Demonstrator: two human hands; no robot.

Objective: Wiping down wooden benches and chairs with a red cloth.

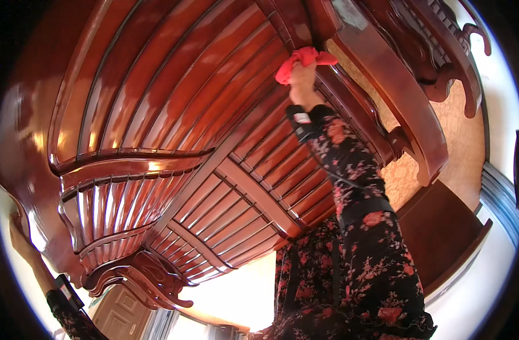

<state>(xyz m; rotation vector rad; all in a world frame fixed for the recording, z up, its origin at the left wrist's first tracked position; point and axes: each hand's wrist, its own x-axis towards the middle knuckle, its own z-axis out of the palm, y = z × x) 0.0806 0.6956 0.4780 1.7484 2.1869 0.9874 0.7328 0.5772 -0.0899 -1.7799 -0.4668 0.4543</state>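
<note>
A glossy red-brown wooden slatted bench (259,191) fills most of the view, its backrest (178,85) rising on the left and its seat slats running towards me. My right hand (304,83) presses a bunched red cloth (300,59) into the far corner, where the seat and backrest meet the armrest end. At the far left rim, my left hand (19,236) lies against the outer edge of the backrest. Its fingers are only partly visible there, so their grip is unclear. Both wrists carry dark bands with a small device.
A curved wooden armrest (412,106) stands just right of my right hand. Another carved wooden seat (438,55) is beyond it. A brown wooden panel (438,233) sits at lower right, near a blue-grey curtain (502,204). A door (121,312) shows at lower left.
</note>
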